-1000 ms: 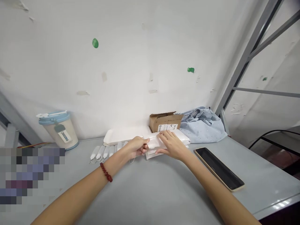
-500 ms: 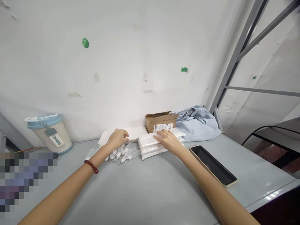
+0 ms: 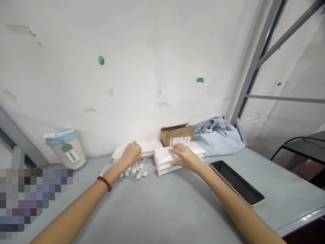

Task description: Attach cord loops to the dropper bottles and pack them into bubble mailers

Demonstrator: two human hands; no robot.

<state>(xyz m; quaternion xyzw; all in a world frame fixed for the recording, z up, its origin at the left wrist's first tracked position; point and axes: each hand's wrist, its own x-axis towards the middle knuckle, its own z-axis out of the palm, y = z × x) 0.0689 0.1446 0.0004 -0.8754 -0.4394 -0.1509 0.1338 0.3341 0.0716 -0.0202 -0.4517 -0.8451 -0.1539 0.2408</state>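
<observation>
My left hand is curled closed above a loose heap of translucent white tags with loops. Its fingertips face away from me, so what they hold, if anything, is hidden. Just behind the heap lies a flat white stack of card or paper, close to that hand's knuckles. To the right, my right hand lies against a pile of white packs in clear plastic, its thumb apart from the fingers. The fingers are at the top pack and the thumb is lower, by the pile's front.
A small open cardboard box stands behind the packs. Light blue cloth is bunched beside it. A phone lies near my right forearm. At the left stands a cup with a blue lid. The wall closes off the back.
My left hand has curled further, its fingers now turned away. The right hand has opened wider, with the thumb lowered along the packs. The whole view has shifted slightly.
</observation>
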